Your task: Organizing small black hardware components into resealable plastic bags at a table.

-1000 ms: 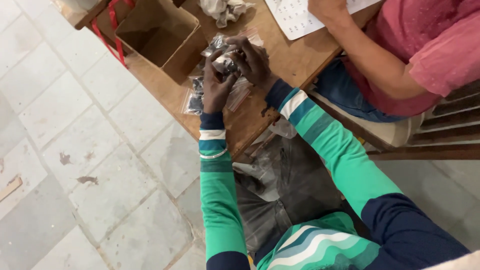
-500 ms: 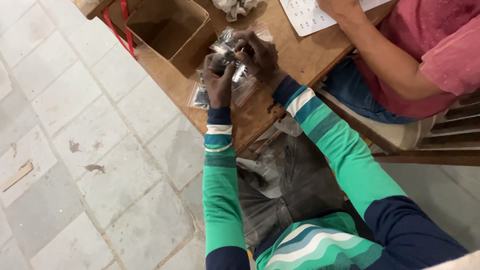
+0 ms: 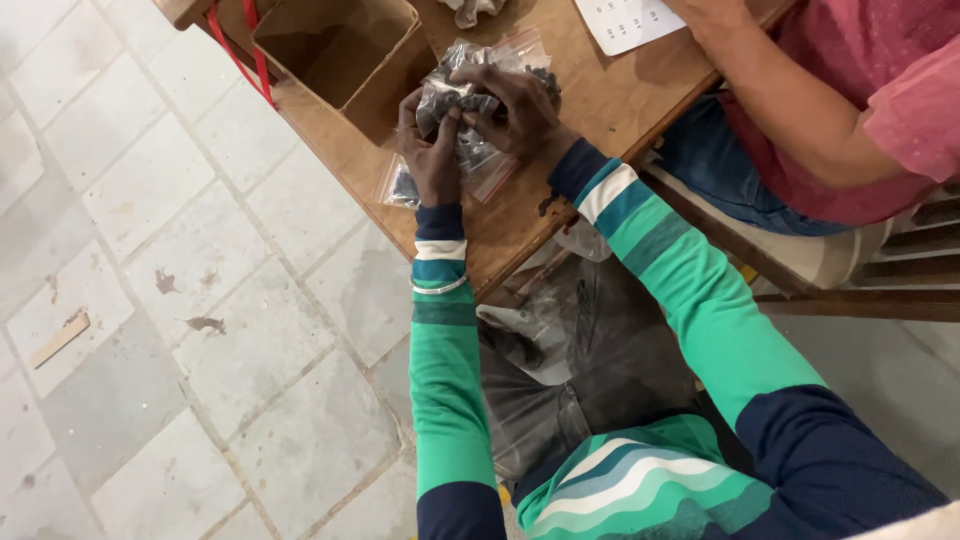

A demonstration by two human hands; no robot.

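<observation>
Near the upper centre of the frame, over a wooden desk (image 3: pixel 520 215), the left hand (image 3: pixel 432 150) and right hand (image 3: pixel 515 110) are each holding a grip clamped on a small clear plastic bag (image 3: pixel 455 100) of dark pieces, beside an open cardboard box (image 3: pixel 340 50).

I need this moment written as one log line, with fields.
left hand: holds small clear bag | right hand: holds same bag | contents: dark small pieces | surface: wooden table | nearby: open cardboard box
</observation>
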